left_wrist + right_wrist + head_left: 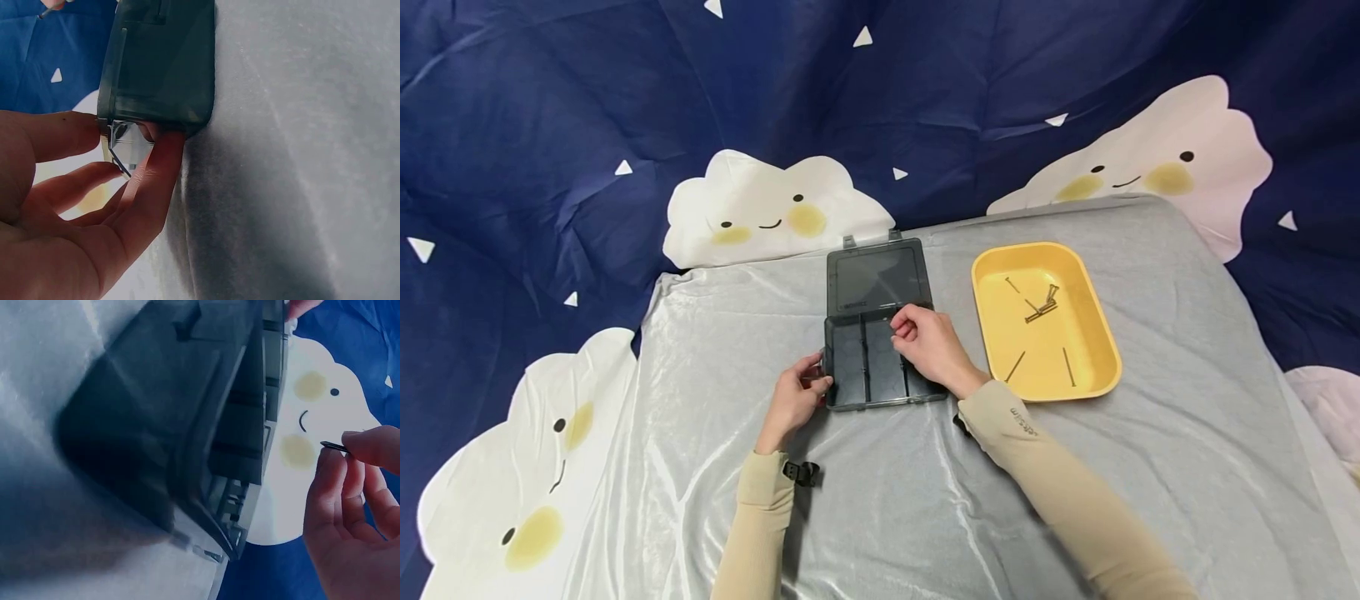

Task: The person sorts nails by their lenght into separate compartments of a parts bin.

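A dark translucent box (847, 367) with a raised lid (880, 279) lies open on the grey cloth, thin dividers splitting its inside. At its left side my left hand (792, 398) grips the wall; the left wrist view shows thumb and fingers of that hand (81, 231) around the end of the box (165, 69). Above the right part of the box is my right hand (934, 346). In the right wrist view, thumb and forefinger of this hand (353, 519) pinch a thin dark nail (335, 447), its pointed end sticking out.
To the right of the box stands a yellow tray (1108, 358) holding several nails (1041, 312), some in a small pile and others lying apart. Grey cloth (722, 333) covers the table, and a blue curtain with clouds (940, 83) hangs behind.
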The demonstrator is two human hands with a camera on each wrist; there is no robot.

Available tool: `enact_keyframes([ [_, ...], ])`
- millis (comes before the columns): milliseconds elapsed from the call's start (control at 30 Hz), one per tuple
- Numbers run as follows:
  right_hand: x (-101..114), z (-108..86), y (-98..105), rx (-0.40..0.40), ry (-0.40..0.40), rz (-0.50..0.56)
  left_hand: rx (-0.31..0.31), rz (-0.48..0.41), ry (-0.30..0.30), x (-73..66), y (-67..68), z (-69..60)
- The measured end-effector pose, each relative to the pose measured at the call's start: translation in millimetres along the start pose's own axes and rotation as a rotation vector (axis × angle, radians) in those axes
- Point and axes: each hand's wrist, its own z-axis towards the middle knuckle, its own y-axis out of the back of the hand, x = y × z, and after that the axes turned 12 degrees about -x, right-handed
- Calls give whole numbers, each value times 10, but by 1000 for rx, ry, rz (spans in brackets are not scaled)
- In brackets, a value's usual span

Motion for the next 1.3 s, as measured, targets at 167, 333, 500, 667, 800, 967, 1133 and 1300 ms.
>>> enact_keyframes([
  [167, 9, 15, -54, 2, 4, -40, -5, -4, -11, 13, -6, 4],
  [333, 6, 43, -100, 13, -5, -62, -1, 6, -6, 9, -3, 3],
  [500, -15, 57, -146, 48, -21, -82, 16, 1, 16, -76, 21, -31],
  [667, -43, 64, -193, 63, -29, -98, 29, 11, 2, -334, 85, -162],
  [800, -60, 76, -219, 66, -36, -100, 22, 10, -11, -406, 99, -206],
  [967, -75, 98, -222, 66, -28, -93, 8, 5, 32, -294, 53, -137],
  [1133, -80, 125, -176, 31, -42, -90, 0, -12, 17, -62, 2, -31],
  [1300, -80, 155, -95, 8, -44, -90, -10, -9, 5, 10, -16, -3],
])
